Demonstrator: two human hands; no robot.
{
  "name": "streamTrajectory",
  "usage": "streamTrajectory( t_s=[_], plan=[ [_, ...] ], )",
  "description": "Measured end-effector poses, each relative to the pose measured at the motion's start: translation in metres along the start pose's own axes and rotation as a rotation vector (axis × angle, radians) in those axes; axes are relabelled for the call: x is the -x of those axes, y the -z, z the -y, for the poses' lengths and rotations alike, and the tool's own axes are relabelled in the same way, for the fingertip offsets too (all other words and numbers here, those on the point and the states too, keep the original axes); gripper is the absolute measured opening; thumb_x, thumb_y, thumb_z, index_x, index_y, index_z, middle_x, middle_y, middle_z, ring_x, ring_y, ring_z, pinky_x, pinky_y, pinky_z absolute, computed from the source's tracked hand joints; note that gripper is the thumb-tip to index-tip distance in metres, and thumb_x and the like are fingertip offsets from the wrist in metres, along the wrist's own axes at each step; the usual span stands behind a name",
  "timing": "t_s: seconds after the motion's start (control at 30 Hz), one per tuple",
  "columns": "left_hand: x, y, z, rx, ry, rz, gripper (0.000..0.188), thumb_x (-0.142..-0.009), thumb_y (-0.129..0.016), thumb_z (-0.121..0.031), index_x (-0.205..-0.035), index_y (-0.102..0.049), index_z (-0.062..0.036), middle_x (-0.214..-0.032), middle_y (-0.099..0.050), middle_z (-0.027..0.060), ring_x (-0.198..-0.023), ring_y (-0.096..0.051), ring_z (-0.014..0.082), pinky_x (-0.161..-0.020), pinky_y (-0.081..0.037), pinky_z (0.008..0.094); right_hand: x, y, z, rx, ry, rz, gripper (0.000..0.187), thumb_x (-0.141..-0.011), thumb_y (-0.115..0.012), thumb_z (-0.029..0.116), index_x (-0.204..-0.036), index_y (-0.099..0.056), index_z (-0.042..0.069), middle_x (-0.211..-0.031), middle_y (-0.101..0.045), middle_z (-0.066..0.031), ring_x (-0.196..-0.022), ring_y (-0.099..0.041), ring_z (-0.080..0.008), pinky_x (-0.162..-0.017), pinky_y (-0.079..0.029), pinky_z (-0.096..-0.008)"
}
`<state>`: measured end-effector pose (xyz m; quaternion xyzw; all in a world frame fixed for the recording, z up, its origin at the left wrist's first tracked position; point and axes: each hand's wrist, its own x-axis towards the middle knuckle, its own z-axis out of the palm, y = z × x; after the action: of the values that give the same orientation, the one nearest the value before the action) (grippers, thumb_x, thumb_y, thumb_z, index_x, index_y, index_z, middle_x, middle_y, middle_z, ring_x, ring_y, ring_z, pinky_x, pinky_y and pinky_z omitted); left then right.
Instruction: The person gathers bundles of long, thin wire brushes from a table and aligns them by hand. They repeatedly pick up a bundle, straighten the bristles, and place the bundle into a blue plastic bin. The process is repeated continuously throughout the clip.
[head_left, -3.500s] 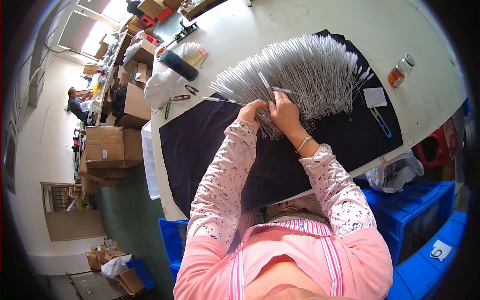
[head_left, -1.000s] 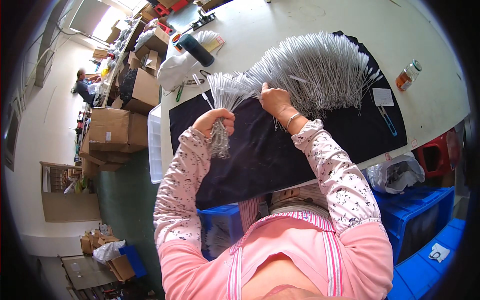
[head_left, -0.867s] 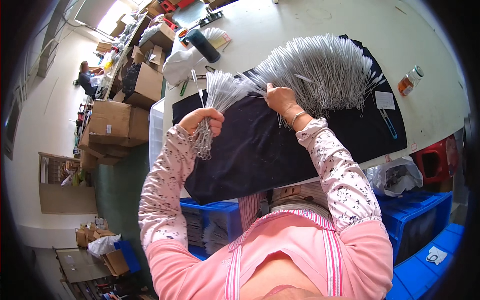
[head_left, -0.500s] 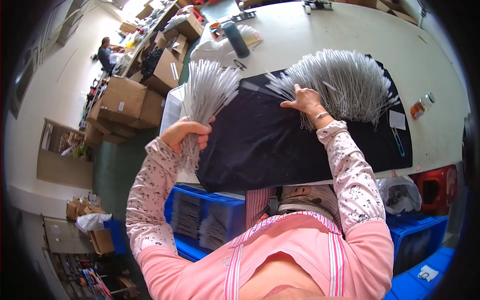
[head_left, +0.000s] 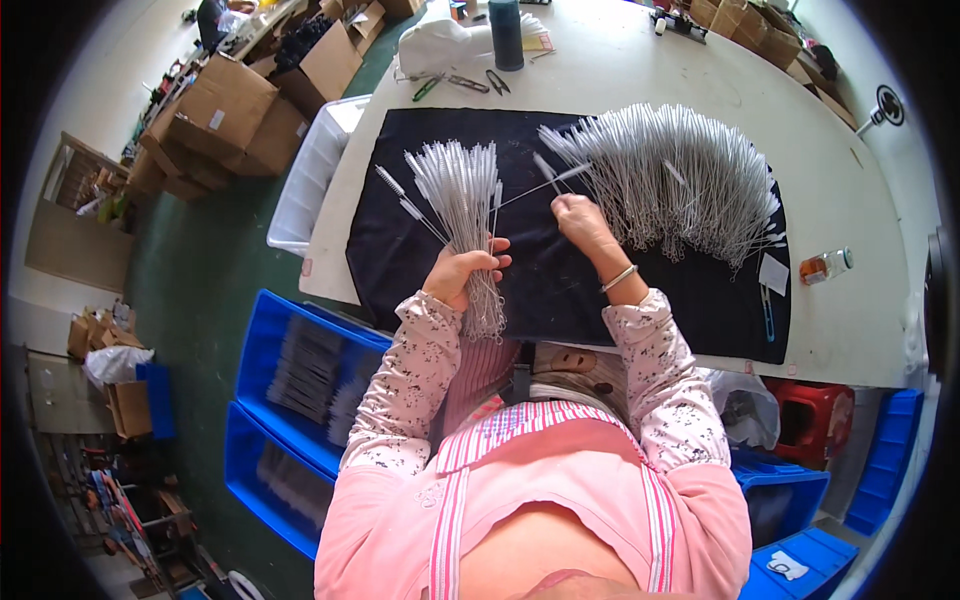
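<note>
My left hand (head_left: 468,272) is wrapped round a bundle of thin wire brushes (head_left: 455,190), gripping their twisted, looped handles. Their white bristle ends fan out away from me, and a few stray to the left. Close to the left end of a large pile of similar brushes (head_left: 680,180), my right hand (head_left: 583,222) has its fingers pinched together. A brush or two stick up from that pinch; exactly how many cannot be made out. Under the pile and both hands lies a black cloth (head_left: 420,140).
Snips (head_left: 467,82), a dark cylinder (head_left: 506,35) and white fabric (head_left: 440,48) occupy the white table's (head_left: 620,60) far side. A glass jar (head_left: 826,266) stands right of the cloth, near a blue pen-like tool (head_left: 768,314). Blue crates (head_left: 262,345) with brushes sit lower left.
My left hand has brought the bundle rightward, from the cloth's left edge to over the cloth. My right hand has come off the pile's front to its left end, and its spread fingers have closed.
</note>
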<state>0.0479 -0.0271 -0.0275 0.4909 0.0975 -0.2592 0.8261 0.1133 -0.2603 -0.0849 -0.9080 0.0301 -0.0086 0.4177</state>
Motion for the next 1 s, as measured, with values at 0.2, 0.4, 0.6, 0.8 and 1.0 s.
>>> streamTrajectory(
  t_s=[0.2,0.4,0.6,0.8,1.0],
  plan=[
    [0.007,0.017,0.015,-0.038,-0.07,-0.143,0.035,-0.069,-0.061,0.007,-0.102,-0.055,-0.0002,-0.095,-0.063,0.0129,-0.079,-0.065,0.0218,-0.065,-0.055,0.0312,0.027,-0.006,0.002,-0.369,-0.075,-0.035,0.04,-0.085,-0.063,0.024,-0.117,-0.06,0.001,-0.065,-0.056,-0.0046,-0.062,-0.057,-0.0156,-0.06,-0.047,-0.0302],
    [0.017,0.014,0.007,-0.151,-0.244,-0.158,0.033,-0.068,-0.062,0.006,-0.099,-0.056,-0.0013,-0.091,-0.064,0.0107,-0.075,-0.064,0.0185,-0.064,-0.053,0.0295,0.024,-0.02,0.031,-1.141,-0.07,0.06,0.03,-0.09,-0.064,0.022,-0.114,-0.06,0.004,-0.058,-0.039,0.0085,-0.042,-0.031,-0.0003,-0.037,-0.026,-0.0188],
    [0.027,0.016,0.001,-0.161,-0.331,-0.107,0.035,-0.069,-0.063,0.006,-0.103,-0.057,0.0003,-0.095,-0.064,0.0117,-0.08,-0.064,0.0199,-0.076,-0.053,0.0313,0.01,-0.032,0.072,-0.922,0.256,-0.087,0.032,-0.097,-0.05,0.026,-0.085,-0.065,0.0,-0.063,-0.048,0.0024,-0.059,-0.043,-0.0041,-0.055,-0.037,-0.0214],
    [0.035,0.002,0.004,0.178,-0.187,0.033,0.039,-0.073,-0.063,0.006,-0.111,-0.054,0.001,-0.099,-0.063,0.0124,-0.085,-0.064,0.0223,-0.079,-0.053,0.0338,0.042,-0.058,0.113,-0.775,0.053,-0.001,0.036,-0.097,-0.046,0.029,-0.076,-0.057,0.002,-0.078,-0.064,-0.0074,-0.071,-0.056,-0.0158,-0.061,-0.044,-0.0306],
    [0.026,0.005,0.028,0.166,-0.118,-0.041,0.044,-0.073,-0.058,0.01,-0.115,-0.051,0.0011,-0.096,-0.061,0.0125,-0.078,-0.065,0.0232,-0.066,-0.056,0.035,0.057,-0.069,0.094,-0.225,0.299,-0.097,0.024,-0.093,-0.051,0.021,-0.091,-0.059,-0.002,-0.077,-0.063,-0.0185,-0.072,-0.063,-0.033,-0.064,-0.048,-0.0389]
  ],
)
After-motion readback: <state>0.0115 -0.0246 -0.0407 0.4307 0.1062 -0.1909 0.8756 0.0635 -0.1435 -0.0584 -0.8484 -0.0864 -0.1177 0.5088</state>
